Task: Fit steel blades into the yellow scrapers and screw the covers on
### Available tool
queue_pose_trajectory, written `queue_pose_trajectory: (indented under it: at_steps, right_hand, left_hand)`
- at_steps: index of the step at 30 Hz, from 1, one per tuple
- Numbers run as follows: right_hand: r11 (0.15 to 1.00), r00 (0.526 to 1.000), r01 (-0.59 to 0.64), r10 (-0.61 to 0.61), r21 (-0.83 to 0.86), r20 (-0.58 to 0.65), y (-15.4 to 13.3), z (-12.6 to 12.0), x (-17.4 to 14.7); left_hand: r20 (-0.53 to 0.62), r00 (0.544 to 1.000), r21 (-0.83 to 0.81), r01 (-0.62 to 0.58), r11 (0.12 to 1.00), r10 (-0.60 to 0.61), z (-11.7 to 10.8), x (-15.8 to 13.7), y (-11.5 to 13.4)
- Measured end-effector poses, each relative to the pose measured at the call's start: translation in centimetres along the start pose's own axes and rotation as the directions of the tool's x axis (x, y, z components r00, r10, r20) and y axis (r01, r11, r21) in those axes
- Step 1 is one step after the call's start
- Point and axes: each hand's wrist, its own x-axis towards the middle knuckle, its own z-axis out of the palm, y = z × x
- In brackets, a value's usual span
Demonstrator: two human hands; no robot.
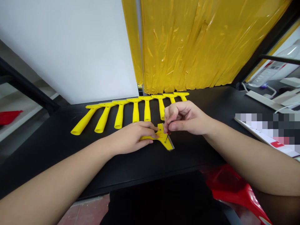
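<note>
A yellow scraper (167, 144) with a metal blade along its wide end lies on the black table, its blade pointing right. Over its handle rests my left hand (134, 136), fingers closed around it and pressing it down. My right hand (185, 118) pinches a small screwdriver (168, 132) with a red handle, mostly hidden by the fingers. The screwdriver's thin shaft slants down to a screw (165, 142) on the scraper's head. Behind my hands, several more yellow scrapers (135, 111) lie in a row, handles toward me.
The black table (199, 150) runs up to a white panel (77, 50) and a wall of yellow wrapping (187, 43). At the right lie a printed box or sheet (260, 131), a clear plastic bottle (274, 65) and white cables. A red chair (234, 184) stands below the front edge.
</note>
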Motion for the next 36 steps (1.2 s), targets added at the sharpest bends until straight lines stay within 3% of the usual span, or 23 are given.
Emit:
queue_pose_trajectory:
  at_steps: [12, 18, 23, 28, 33, 36]
  right_hand:
    - [0.985, 0.990, -0.066, 0.044, 0.162, 0.135, 0.7, -1.2, 0.7]
    - [0.962, 0.944, -0.162, 0.087, 0.218, 0.318, 1.1, -0.6, 0.6]
    - [0.901, 0.957, -0.223, 0.130, 0.372, 0.260, 1.2, 1.0, 0.4]
    - [0.913, 0.962, -0.167, 0.069, 0.373, 0.263, 1.4, 0.8, 0.5]
    - [0.937, 0.967, -0.178, 0.110, 0.300, 0.231, 1.7, -0.2, 0.6]
    - [0.900, 0.958, -0.233, 0.149, 0.368, 0.244, 1.6, 0.0, 0.6]
  left_hand:
    - [0.016, 1.000, 0.016, -0.026, 1.000, 0.025, 0.1, 0.1, -0.1]
    - [0.049, 0.999, -0.006, -0.012, 1.000, 0.012, -0.1, 0.3, 0.2]
    - [0.055, 0.998, -0.006, -0.006, 1.000, 0.006, -0.2, 0.3, 0.2]
    - [0.018, 1.000, -0.009, -0.024, 1.000, 0.025, -0.1, 0.2, 0.2]
    - [0.015, 1.000, -0.004, -0.026, 1.000, 0.026, 0.0, 0.2, 0.2]
    - [0.042, 0.999, 0.003, 0.000, 1.000, -0.001, -0.1, 0.2, 0.2]
